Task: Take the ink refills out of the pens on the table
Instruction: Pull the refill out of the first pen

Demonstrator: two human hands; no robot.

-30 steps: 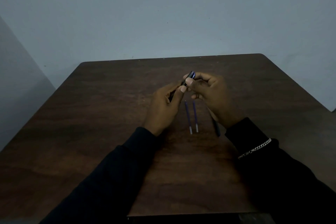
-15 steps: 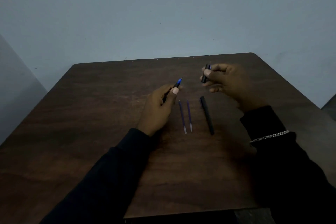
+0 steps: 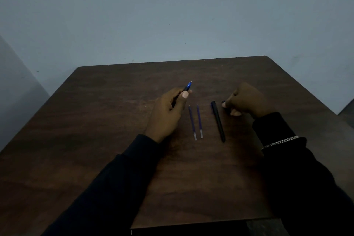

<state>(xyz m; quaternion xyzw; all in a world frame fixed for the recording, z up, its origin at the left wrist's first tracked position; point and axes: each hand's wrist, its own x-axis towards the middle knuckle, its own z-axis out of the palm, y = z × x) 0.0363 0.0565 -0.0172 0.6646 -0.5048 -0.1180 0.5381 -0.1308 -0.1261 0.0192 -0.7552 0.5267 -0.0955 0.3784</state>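
Blue plastic now shows bare at the front of the slim dark pen (image 3: 186, 88) that the left hand (image 3: 166, 113) grips just left of the frame's centre, its fine tip pointing up and away. A second ago both hands met over that front end, and the right hand (image 3: 247, 101) has since pulled off to the right with the small dark nose piece (image 3: 223, 102). That hand has now sunk to the dark brown wooden table (image 3: 115, 120), fingers curled and apparently pinching the piece just right of the long black pen barrel (image 3: 217, 120) lying there; the dim light makes the pinch hard to confirm. Two thin blue ink refills (image 3: 192, 123) lie side by side between the hands, unmoved. With the nose off, the refill in the gripped pen looks free to be drawn out, probably making a third.
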